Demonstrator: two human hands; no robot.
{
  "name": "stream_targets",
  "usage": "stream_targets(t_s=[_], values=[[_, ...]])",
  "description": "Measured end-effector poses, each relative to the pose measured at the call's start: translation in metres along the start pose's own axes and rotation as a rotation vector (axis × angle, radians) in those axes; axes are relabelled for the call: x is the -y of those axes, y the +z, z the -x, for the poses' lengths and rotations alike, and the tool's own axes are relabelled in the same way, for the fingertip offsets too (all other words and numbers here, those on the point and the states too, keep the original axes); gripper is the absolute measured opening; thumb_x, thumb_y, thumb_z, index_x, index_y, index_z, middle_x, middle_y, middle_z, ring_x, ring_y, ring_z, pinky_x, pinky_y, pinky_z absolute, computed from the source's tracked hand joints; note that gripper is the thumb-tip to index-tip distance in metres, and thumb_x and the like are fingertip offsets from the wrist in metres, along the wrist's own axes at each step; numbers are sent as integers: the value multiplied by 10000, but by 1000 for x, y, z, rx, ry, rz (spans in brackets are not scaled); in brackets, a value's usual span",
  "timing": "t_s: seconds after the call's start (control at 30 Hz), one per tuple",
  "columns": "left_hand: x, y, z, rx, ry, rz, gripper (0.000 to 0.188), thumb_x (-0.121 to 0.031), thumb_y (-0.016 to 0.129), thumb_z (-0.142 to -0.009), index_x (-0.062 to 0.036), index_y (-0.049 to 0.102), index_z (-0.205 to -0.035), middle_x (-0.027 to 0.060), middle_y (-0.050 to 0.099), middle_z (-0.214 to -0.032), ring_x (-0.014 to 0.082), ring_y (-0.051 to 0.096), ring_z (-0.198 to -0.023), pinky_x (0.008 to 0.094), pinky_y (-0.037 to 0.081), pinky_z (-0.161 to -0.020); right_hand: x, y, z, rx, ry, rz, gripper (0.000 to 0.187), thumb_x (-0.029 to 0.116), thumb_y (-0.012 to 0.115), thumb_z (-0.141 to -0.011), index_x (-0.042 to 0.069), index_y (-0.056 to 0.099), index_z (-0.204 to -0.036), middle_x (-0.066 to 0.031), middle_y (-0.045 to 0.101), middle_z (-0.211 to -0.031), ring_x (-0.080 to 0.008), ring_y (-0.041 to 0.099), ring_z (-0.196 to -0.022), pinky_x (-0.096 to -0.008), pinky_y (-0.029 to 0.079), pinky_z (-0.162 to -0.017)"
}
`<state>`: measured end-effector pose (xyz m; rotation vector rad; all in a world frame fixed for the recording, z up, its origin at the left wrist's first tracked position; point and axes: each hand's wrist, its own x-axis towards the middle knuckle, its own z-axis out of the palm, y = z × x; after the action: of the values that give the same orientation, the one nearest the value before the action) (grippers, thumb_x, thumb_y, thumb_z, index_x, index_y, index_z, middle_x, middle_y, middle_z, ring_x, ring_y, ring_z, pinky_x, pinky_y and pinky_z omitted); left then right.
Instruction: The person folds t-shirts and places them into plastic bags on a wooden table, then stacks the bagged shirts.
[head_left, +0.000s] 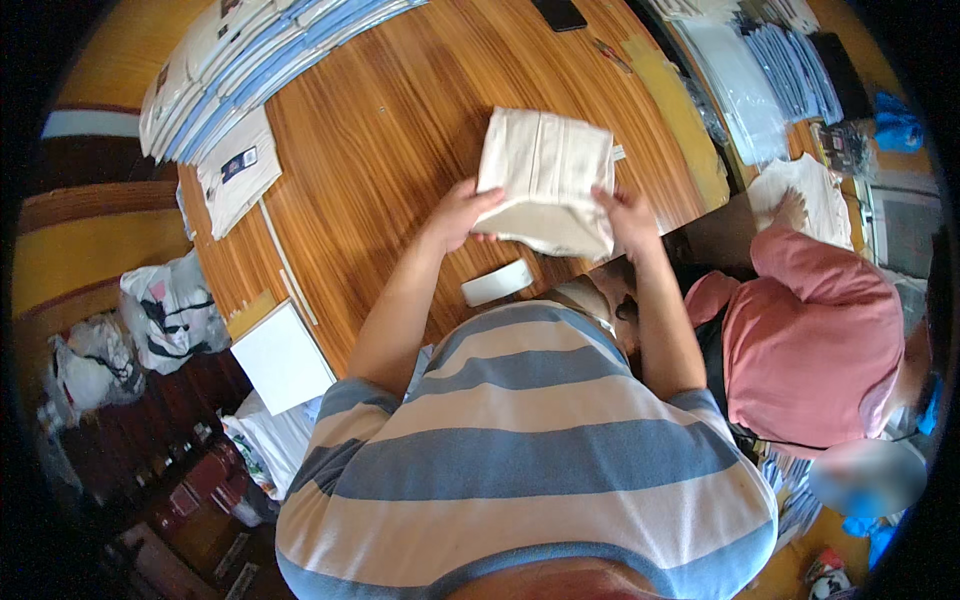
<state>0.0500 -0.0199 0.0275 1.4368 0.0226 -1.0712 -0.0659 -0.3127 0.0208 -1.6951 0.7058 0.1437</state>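
Note:
Between my hands is a folded cream garment (545, 165), its near part hanging slightly loose over the wooden table (370, 130). My left hand (465, 212) grips its lower left edge, thumb on top and fingers underneath. At the lower right edge my right hand (628, 215) pinches the cloth with the thumb on top. A small white tag sticks out at the garment's right side. Close to the table's near edge, below the garment, lies a white roll-like piece (498, 283).
Stacks of folded white and blue garments (250, 60) fill the far left, beside a cream garment with a dark tag (240, 165). A dark phone (560, 14) and small snips (612, 55) lie far off. On the right, a person in pink (810, 340) handles white cloth (815, 195).

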Motion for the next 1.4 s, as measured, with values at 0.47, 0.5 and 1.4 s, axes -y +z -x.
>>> stream_targets(t_s=[0.47, 0.5, 1.4], values=[[-32, -55, 50, -468, 307, 91, 422, -422, 617, -1053, -35, 562, -1212, 125, 713, -846, 185, 654, -546, 288, 477, -404, 137, 83, -46, 5, -697, 389, 383, 331, 663, -1020, -46, 669, -950, -258, 680, -765, -392, 676, -678, -461, 516, -638], [1, -54, 50, -452, 270, 111, 414, -402, 611, -1060, -33, 563, -1239, 124, 713, -831, 187, 657, -549, 299, 497, -421, 111, 91, -36, 32, -596, 453, 348, 296, 667, -1018, -52, 672, -1001, -294, 689, -821, -429, 713, -768, -487, 531, -681], [114, 2, 136, -353, -124, -476, 421, -378, 697, -994, 27, 786, -924, 100, 719, -711, 150, 628, -628, 356, 517, -618, -60, 31, 49, 374, -61, 345, 313, 248, 660, -1033, -50, 715, -1112, -171, 772, -966, -241, 747, -827, -359, 573, -759]])
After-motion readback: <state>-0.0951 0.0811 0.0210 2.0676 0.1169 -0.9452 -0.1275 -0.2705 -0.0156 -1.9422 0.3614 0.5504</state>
